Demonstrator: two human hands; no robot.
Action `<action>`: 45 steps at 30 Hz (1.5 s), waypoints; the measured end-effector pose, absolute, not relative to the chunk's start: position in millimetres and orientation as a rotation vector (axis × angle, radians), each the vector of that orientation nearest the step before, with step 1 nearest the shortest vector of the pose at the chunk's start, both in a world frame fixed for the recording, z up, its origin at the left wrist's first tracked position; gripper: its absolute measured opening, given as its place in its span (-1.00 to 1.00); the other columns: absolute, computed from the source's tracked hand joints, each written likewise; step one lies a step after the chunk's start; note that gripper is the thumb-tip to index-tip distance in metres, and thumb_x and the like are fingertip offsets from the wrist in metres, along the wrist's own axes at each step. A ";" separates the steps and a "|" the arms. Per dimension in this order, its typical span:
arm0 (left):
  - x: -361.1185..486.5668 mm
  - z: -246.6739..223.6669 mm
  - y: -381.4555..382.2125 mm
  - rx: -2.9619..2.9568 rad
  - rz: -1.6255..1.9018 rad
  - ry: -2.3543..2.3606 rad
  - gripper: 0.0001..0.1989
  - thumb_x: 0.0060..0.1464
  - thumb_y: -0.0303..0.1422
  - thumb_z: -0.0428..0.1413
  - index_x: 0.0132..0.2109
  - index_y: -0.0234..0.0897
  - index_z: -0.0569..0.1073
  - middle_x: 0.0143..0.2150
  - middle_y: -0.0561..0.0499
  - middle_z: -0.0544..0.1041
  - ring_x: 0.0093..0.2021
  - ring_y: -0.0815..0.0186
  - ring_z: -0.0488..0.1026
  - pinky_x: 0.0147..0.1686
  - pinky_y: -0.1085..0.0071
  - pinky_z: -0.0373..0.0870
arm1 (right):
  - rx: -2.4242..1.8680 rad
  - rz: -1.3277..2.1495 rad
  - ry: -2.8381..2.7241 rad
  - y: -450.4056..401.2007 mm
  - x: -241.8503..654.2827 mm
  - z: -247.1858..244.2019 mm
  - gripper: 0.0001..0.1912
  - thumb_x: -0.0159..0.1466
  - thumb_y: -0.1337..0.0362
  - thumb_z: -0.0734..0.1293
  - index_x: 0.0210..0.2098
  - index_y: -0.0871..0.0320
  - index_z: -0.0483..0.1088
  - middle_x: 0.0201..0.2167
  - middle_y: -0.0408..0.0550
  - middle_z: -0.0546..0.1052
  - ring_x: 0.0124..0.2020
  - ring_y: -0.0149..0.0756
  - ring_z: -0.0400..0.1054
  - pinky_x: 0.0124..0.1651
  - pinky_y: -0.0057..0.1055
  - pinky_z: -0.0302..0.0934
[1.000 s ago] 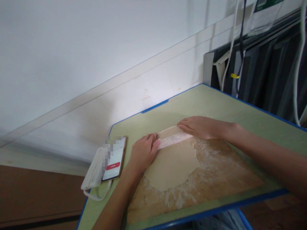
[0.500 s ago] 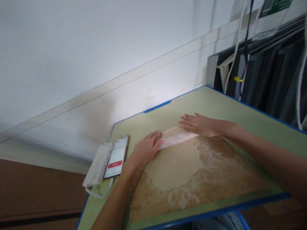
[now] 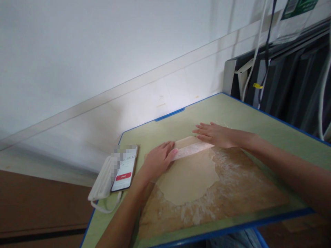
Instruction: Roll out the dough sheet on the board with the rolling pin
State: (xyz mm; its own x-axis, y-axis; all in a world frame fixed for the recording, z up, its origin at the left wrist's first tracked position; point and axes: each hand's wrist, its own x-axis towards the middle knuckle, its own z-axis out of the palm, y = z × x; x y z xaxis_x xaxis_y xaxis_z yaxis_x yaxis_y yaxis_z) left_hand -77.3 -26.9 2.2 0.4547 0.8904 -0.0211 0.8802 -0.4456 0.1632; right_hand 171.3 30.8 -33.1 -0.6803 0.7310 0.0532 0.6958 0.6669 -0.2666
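A flat, uneven sheet of dough (image 3: 190, 181) lies on a floury wooden board (image 3: 248, 186). Across its far part rests a pale, flour-dusted rolling pin (image 3: 192, 150). My left hand (image 3: 160, 157) lies over the pin's left end, palm down, fingers stretched forward. Over the right end is my right hand (image 3: 216, 134), flat, with its fingers spread toward the left. Both hands touch the pin from above, and they hide its ends.
A phone (image 3: 126, 170) with a lit screen lies left of my left forearm, beside a folded white mask (image 3: 102, 182). The green table (image 3: 261, 129) has a blue rim and meets a white wall. Cables (image 3: 266, 48) hang at the right.
Both hands remain on the rolling pin, in nearly the same place. The view has shifted very slightly, and the dough looks unchanged.
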 end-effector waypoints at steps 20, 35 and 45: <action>-75.3 1.8 -27.3 2.601 0.155 1.580 -0.57 0.23 -0.20 -0.29 0.04 -0.28 0.31 0.01 -0.07 0.42 0.00 0.26 0.34 0.01 0.34 0.19 | -1.148 0.359 -2.677 34.1 172.8 -30.4 -0.49 0.30 0.07 -0.08 0.00 0.11 0.32 0.08 0.07 0.32 0.15 -0.07 0.08 0.10 -0.05 -0.01; -73.0 -1.0 -33.6 2.613 0.139 1.695 -0.60 0.22 -0.18 -0.28 -0.02 -0.22 0.33 -0.10 -0.05 0.47 -0.09 0.25 0.39 -0.08 0.34 0.24 | -0.977 0.373 -2.624 36.1 174.0 -34.2 -0.57 0.30 0.10 -0.01 -0.18 0.15 0.40 -0.17 0.05 0.48 -0.10 -0.15 0.30 -0.03 -0.21 0.09; -67.8 0.1 -37.4 2.655 0.112 1.777 -0.62 0.22 -0.21 -0.25 -0.04 -0.28 0.34 -0.10 -0.08 0.46 -0.10 0.23 0.39 -0.10 0.32 0.26 | -0.955 0.448 -2.680 32.8 173.5 -25.8 -0.57 0.32 0.14 -0.06 -0.31 0.16 0.36 -0.29 0.04 0.46 -0.21 -0.22 0.32 -0.10 -0.33 0.12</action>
State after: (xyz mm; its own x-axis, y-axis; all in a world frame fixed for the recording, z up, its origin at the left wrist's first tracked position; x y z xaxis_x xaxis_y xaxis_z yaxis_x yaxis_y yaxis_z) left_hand -67.8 -37.4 0.1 0.3801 0.9207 0.0887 0.9245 -0.3810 -0.0066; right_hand 173.5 32.8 -25.8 -0.7498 0.6467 0.1397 0.5661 0.7364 -0.3704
